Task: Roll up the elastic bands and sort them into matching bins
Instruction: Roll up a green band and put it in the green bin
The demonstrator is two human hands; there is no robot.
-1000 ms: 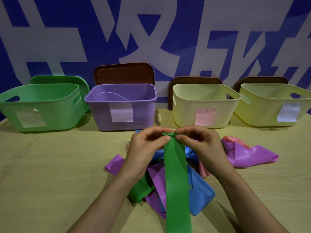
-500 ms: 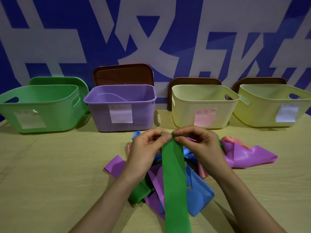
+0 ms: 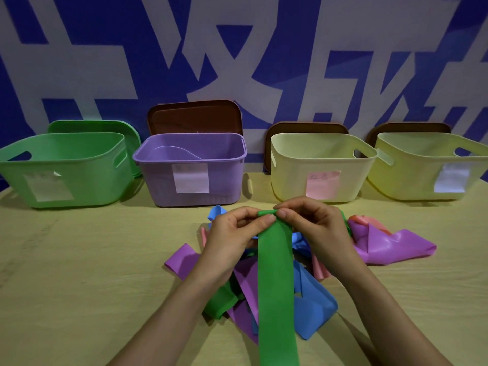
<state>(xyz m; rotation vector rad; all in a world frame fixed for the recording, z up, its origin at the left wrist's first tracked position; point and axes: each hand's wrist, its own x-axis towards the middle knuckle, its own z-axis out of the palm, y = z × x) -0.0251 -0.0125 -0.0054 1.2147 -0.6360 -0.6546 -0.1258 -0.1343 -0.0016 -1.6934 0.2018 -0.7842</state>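
A green band (image 3: pixel 276 286) is seen running from the bottom edge of the view up the middle of the table (image 3: pixel 79 286), laid flat over a heap of other bands. Its far end is folded over into a small first turn and is pinched from both sides: by the thumb and forefinger of the left hand (image 3: pixel 232 239) on the left edge, and by the thumb and fingertips of the right hand (image 3: pixel 314 228) on the right edge. The fingers of both hands are drawn close together on the band, not spread.

Under and around the green band the heap is spread: a blue band (image 3: pixel 314 305) below the right forearm, purple bands (image 3: pixel 182 262) poking out to the left and beneath, a second green piece (image 3: pixel 221 302) under the left wrist, and pink strips (image 3: pixel 319 268) partly hidden by the right hand. Just to the right, a crumpled purple band (image 3: pixel 390 247) is seen lying over a pink one (image 3: pixel 369 220).

Farther back, four bins are lined up along the wall, each with a paper label on its front: a green bin (image 3: pixel 79 165), a purple bin (image 3: pixel 224 175), a cream bin (image 3: pixel 290 165) with a pink label, and a yellow-green bin (image 3: pixel 412 167). Lids are propped behind them, one green (image 3: pixel 92 126) and three brown (image 3: pixel 195 117). The blue-and-white wall (image 3: pixel 237 48) closes the view.
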